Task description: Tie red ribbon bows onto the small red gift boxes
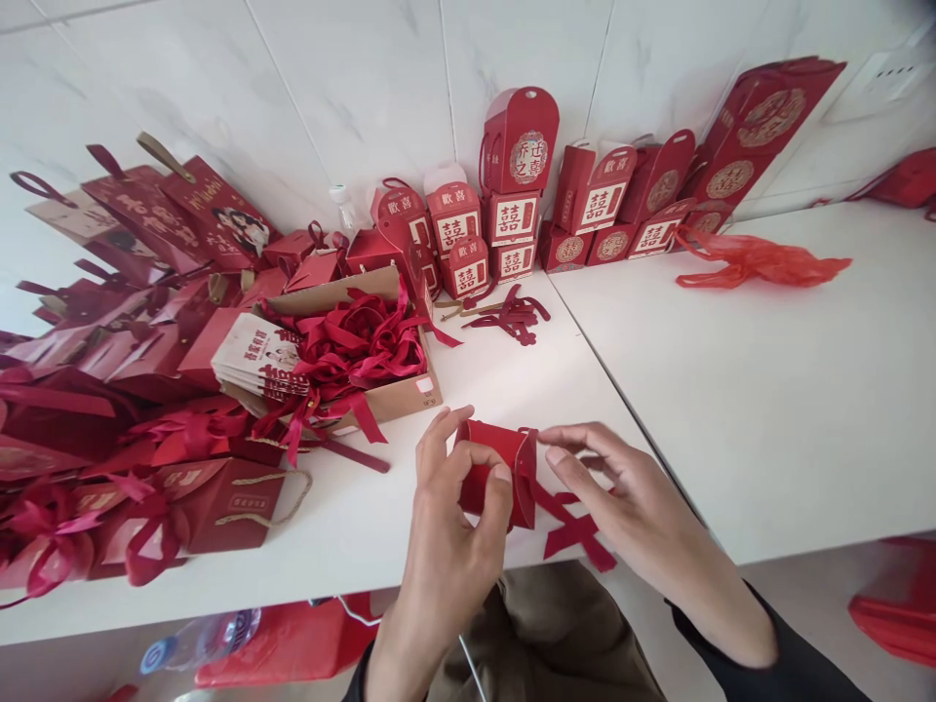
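Here — white table (738, 400), marbled wall (366, 83).

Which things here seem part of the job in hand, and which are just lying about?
Likely part of it:
small red box, in the left hand
red ribbon beside it
open carton of ribbons

Likely just lying about:
orange-red plastic bag
clear bottle below the tabletop
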### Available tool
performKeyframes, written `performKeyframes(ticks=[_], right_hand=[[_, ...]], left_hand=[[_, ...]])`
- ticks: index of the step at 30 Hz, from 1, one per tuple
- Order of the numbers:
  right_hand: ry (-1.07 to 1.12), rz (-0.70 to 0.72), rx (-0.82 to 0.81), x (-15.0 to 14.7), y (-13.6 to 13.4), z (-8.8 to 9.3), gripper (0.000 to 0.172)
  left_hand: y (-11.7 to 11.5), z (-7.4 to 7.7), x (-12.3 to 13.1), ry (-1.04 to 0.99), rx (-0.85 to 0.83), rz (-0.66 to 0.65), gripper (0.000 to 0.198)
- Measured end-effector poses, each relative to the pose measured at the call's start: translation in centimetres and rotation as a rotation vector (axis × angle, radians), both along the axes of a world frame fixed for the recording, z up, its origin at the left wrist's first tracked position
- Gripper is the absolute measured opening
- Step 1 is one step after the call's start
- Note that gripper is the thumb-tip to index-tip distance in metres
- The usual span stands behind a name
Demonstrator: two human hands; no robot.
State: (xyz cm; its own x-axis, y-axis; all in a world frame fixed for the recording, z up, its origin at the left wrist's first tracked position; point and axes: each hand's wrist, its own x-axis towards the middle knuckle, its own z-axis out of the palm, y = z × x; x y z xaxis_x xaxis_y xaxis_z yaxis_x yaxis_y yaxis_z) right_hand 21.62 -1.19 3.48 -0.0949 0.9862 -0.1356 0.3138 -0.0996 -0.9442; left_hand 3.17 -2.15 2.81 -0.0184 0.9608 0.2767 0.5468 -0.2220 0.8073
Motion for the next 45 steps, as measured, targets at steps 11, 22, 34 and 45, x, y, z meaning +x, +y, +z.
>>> performKeyframes(ticks=[11,22,34,45], right_hand=[[-0.179,0.203,0.336,-3.2,1.3,1.2,0.020],[-0.435,0.118,0.495,-4.6,2.9,-0.4,0.016],[-0.557,0.058,0.587,-5.0,2.9,-0.6,0.016],[-0.423,0.092,0.496,-5.0,3.0,-0.6,0.017]], left_hand=[[-1.1,-1.1,-0.8,-0.361,-0.029,0.054,0.011],[-0.7,-1.7,-1.3,-0.588,-0.195,0.242,0.015],[-0.8,-2.4,-1.5,-0.494,-0.155,0.220,0.015],[-0.5,-2.1,-1.2,-0.453,-0.159,0.210,0.019]])
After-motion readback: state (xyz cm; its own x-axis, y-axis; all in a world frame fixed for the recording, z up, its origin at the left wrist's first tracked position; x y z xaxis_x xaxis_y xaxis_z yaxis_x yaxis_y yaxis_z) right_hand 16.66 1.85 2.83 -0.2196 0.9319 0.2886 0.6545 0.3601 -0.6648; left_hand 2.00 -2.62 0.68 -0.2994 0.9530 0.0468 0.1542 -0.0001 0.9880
